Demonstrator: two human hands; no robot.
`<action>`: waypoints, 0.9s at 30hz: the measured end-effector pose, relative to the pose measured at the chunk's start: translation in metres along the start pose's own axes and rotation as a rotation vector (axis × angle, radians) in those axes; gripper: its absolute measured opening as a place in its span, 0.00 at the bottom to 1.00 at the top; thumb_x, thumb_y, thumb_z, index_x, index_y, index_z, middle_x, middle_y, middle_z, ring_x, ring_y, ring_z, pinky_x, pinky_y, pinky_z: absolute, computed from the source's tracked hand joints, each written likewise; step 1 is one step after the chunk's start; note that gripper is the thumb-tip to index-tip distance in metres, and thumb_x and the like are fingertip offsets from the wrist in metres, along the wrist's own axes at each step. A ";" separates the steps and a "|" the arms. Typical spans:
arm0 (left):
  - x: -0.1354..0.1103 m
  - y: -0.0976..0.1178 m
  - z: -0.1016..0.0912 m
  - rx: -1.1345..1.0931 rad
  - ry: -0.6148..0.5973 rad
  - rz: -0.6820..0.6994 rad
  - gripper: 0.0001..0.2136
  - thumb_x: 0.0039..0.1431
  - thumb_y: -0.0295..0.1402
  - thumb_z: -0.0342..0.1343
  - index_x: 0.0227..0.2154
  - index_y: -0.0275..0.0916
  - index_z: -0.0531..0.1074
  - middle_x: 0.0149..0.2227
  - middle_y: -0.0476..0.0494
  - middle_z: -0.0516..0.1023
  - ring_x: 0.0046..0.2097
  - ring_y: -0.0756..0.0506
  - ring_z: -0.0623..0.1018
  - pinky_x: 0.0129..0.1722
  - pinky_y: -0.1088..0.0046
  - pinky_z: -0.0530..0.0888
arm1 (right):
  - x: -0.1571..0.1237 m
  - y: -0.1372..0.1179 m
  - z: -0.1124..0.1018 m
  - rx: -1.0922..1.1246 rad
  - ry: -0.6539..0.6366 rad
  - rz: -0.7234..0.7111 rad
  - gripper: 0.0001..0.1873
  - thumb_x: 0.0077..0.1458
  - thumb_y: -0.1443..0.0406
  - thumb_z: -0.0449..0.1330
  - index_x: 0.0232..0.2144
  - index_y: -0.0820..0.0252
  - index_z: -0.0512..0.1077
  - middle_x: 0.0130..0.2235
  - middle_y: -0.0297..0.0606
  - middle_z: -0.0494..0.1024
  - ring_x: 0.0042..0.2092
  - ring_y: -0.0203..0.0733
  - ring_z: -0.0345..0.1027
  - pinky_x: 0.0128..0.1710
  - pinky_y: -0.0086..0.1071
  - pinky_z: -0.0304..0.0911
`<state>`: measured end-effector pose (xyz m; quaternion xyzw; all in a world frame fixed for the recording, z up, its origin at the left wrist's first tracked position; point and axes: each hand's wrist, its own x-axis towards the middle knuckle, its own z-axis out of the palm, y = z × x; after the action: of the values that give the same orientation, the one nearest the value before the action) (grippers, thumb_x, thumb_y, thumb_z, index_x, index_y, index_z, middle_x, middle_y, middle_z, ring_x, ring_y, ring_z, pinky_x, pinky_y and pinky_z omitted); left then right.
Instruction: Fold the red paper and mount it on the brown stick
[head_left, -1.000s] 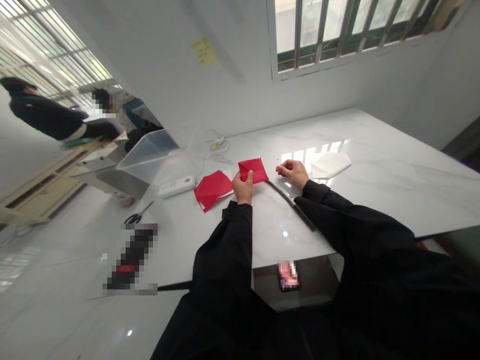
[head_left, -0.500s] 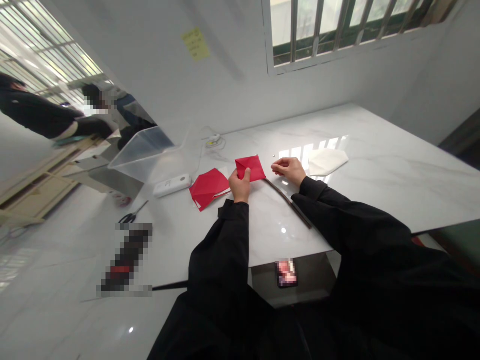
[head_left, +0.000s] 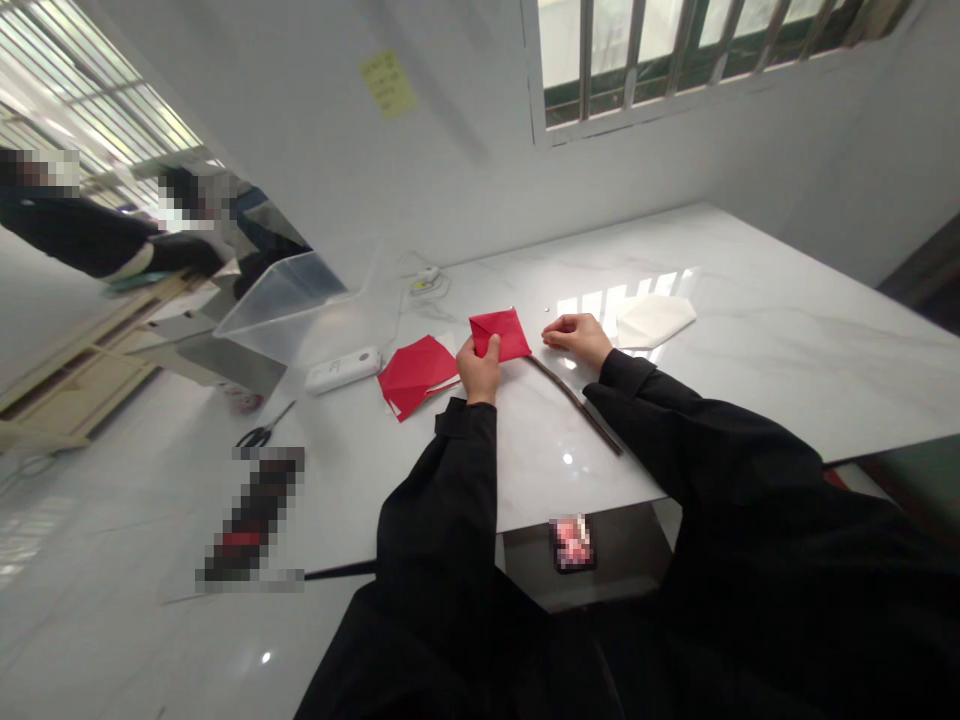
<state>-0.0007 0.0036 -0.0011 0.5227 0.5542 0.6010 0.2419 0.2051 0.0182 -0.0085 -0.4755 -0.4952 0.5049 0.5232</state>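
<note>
Centre frame, the left hand (head_left: pixel 478 368) pinches the folded red paper (head_left: pixel 501 333) by its lower-left corner, thumb on top (the other fingers hide underneath). Just right, apart from the paper, the right hand (head_left: pixel 577 338) curls on the table (head_left: pixel 750 330); whether it grips anything is unclear.

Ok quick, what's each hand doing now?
Left hand: holding the red paper.
Right hand: curled on the table; grip cannot be told.
</note>
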 end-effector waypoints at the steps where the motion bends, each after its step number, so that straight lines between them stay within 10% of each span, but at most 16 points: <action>1: 0.000 0.000 0.000 0.004 -0.001 0.004 0.13 0.55 0.42 0.62 0.32 0.35 0.78 0.29 0.45 0.79 0.32 0.46 0.75 0.36 0.72 0.70 | 0.000 0.000 0.000 0.006 -0.005 0.002 0.05 0.46 0.70 0.72 0.28 0.62 0.79 0.31 0.38 0.83 0.32 0.37 0.78 0.42 0.34 0.77; 27: -0.004 -0.002 0.003 -0.163 -0.157 -0.024 0.19 0.52 0.48 0.66 0.34 0.33 0.79 0.30 0.43 0.81 0.32 0.46 0.76 0.34 0.73 0.72 | -0.009 -0.022 0.005 0.287 -0.078 -0.041 0.17 0.49 0.58 0.75 0.34 0.60 0.74 0.34 0.40 0.84 0.38 0.42 0.80 0.46 0.38 0.77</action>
<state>0.0024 0.0019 -0.0051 0.5402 0.4891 0.5983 0.3332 0.2015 0.0079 0.0136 -0.3655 -0.4475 0.5778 0.5764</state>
